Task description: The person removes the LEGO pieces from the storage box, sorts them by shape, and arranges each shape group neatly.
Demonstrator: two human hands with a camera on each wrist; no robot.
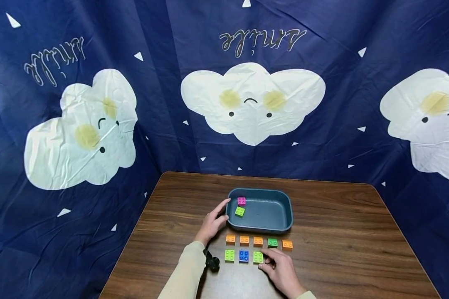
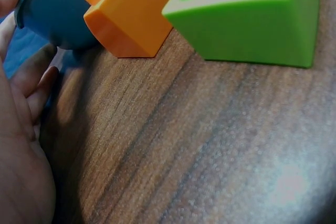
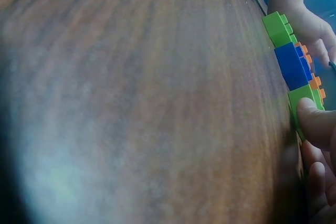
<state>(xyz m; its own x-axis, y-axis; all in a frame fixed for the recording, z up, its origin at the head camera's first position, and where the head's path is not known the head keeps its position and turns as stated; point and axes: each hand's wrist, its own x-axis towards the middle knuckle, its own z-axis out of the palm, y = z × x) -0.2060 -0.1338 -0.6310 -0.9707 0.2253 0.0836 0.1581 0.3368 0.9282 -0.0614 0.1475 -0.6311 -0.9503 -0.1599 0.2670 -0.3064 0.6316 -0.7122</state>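
My left hand (image 1: 211, 224) lies at the left end of a dark teal plastic bin (image 1: 260, 229), its outstretched fingers and thumb touching the rim. Inside the bin are a pink toy building brick (image 1: 241, 201) and a lime green one (image 1: 240, 211). On the table, my right hand (image 1: 282, 270) pinches the rightmost lime green brick (image 1: 258, 257) of the near row; its thumb (image 3: 310, 109) presses the brick's near side. Left of that brick sit a blue brick (image 1: 244, 256) and another lime green brick (image 1: 229, 256).
Between the near row and the bin runs a second row: several orange bricks (image 1: 244, 240) and a darker green brick (image 1: 272, 242). The wooden table (image 1: 329, 224) extends to both sides. A blue cloth (image 1: 157, 104) with white clouds hangs behind. A black device (image 1: 211, 261) sits on my left wrist.
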